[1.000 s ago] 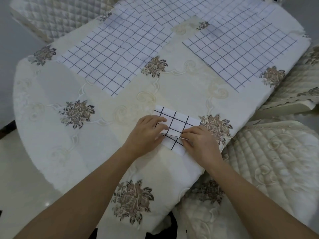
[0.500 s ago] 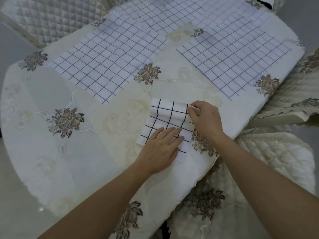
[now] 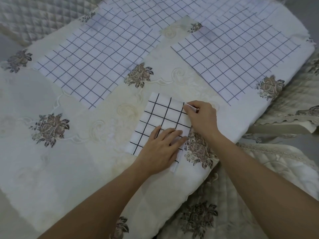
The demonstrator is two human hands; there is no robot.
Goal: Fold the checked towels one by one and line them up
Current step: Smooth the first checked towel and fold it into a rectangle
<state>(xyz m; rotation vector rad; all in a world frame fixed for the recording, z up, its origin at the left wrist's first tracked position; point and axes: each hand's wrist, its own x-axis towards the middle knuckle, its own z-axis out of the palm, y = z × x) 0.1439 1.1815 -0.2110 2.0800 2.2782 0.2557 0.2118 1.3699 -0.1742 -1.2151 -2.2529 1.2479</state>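
A small folded checked towel (image 3: 161, 118) lies flat near the table's right front edge. My left hand (image 3: 161, 149) presses palm-down on its near half, fingers spread. My right hand (image 3: 201, 116) pinches the towel's far right corner between thumb and fingers. Two larger unfolded checked towels lie further back: one at the left (image 3: 96, 61), one at the right (image 3: 236, 56). A third checked towel (image 3: 172, 9) lies spread at the far edge.
The table wears a cream cloth (image 3: 60, 152) embroidered with brown flowers. Quilted chair covers stand at the right (image 3: 276, 169) and at the far left (image 3: 34, 16). The table's edge runs diagonally just right of the folded towel.
The folded towel has been opened out flat to a longer rectangle. My right hand stays at its far corner and my left hand keeps pressing the near part.
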